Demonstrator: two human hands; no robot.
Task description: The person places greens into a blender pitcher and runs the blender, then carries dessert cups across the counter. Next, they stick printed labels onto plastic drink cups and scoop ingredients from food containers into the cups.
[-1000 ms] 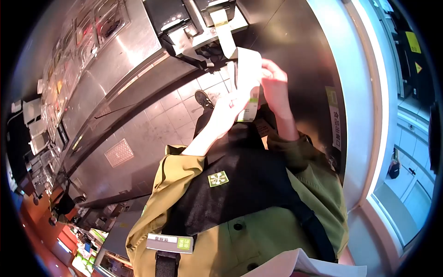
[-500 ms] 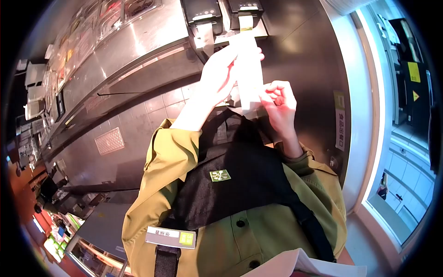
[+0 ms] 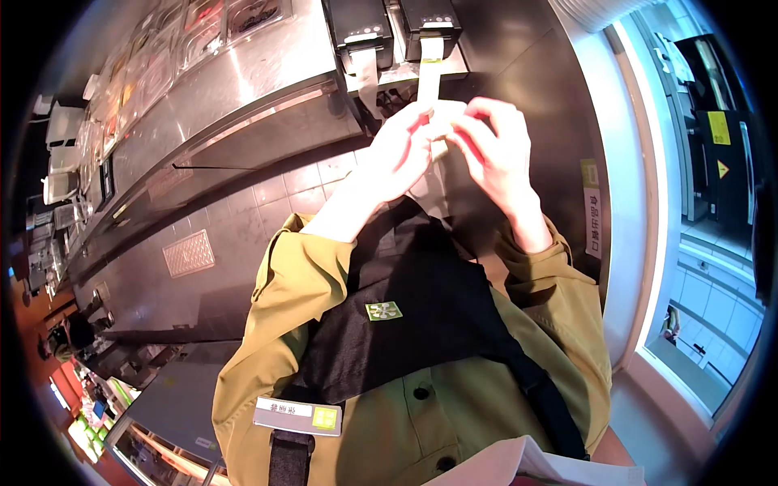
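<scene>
Near the top centre, my left hand (image 3: 399, 154) pinches a pale paper strip (image 3: 429, 79) that hangs from the right-hand black printer (image 3: 429, 28). My right hand (image 3: 494, 150) meets it there, thumb and fingers pressed together on the same strip. Both hands' fingertips touch or nearly touch, and bright glare washes out the paper between them. A second strip (image 3: 366, 77) hangs from the left-hand black printer (image 3: 356, 26), just above my left hand.
A steel counter (image 3: 267, 61) with clear food containers (image 3: 198, 36) runs along the upper left. A drain cover (image 3: 190, 253) lies in the tiled floor. At the right stand a dark panel with a label (image 3: 593, 220) and a white-framed opening.
The long white strip that stretched between my hands is no longer spread out. My right hand has moved up beside my left, and more of the right printer's strip shows above them.
</scene>
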